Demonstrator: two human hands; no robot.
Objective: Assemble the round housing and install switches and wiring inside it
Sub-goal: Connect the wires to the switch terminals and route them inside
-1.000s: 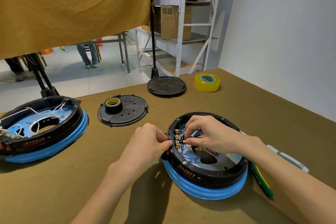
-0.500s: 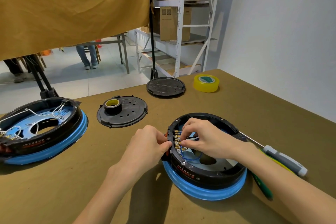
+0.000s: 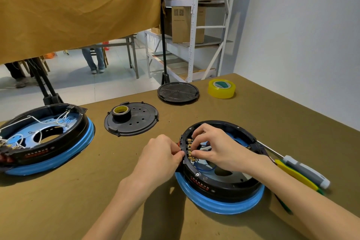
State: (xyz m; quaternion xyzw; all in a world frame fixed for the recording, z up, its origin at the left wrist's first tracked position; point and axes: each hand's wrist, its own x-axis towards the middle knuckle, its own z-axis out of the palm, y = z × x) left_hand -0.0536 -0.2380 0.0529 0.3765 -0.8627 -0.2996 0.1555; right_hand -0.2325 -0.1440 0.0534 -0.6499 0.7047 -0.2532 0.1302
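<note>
Head view: my housing [image 3: 220, 183] lies at lower centre-right of the frame on the surface [image 3: 81, 197], a black ring on a blue rim. My left hand [image 3: 159, 159] is curled against the ring's outer left wall, its grip pinching the wall edge beside the red switches [image 3: 178, 144]. My right hand [image 3: 216, 150] reaches inside the ring; thumb and forefinger are pressed together around one of the brass terminals [image 3: 190, 151] lined along the inner left wall. Blue wires [image 3: 206, 169] loop below the hand. A screwdriver [image 3: 300, 167] lies just right of the housing, beside yellow and green tools. At left sits a second housing [image 3: 44, 138] with white wires. Upper centre: a black cover [image 3: 134, 122] carrying a tape roll [image 3: 121, 113], another cover [image 3: 178, 93], and yellow tape [image 3: 221, 88].
</note>
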